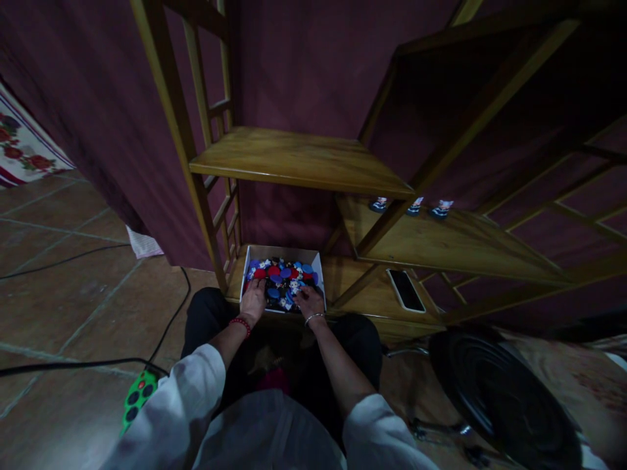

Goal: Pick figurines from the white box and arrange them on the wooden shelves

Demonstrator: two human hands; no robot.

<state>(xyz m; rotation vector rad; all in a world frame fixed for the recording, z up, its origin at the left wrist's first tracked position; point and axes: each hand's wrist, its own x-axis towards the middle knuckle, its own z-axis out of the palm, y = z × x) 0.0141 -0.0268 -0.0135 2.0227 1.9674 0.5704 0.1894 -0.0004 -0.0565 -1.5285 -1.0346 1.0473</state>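
A white open box (321,264) stands on the low wooden shelf in front of my knees. Small figures and round discs in red, blue, purple and black fill it in a jumble. My left hand (253,300) reaches over the box's left side, fingers stretched out and resting on the pieces. On the other side, my right hand (309,301) dips in with fingers bent close to a small white-and-blue figure (294,286). Whether those fingers grip a piece is too small and dark to make out.
Three small figures on dark bases (414,207) stand on the middle shelf (392,238), partly hidden by a post. A phone-like device (405,290) lies on the low shelf. A black round stool (504,398) is at right, a green power strip (140,397) with cables at left.
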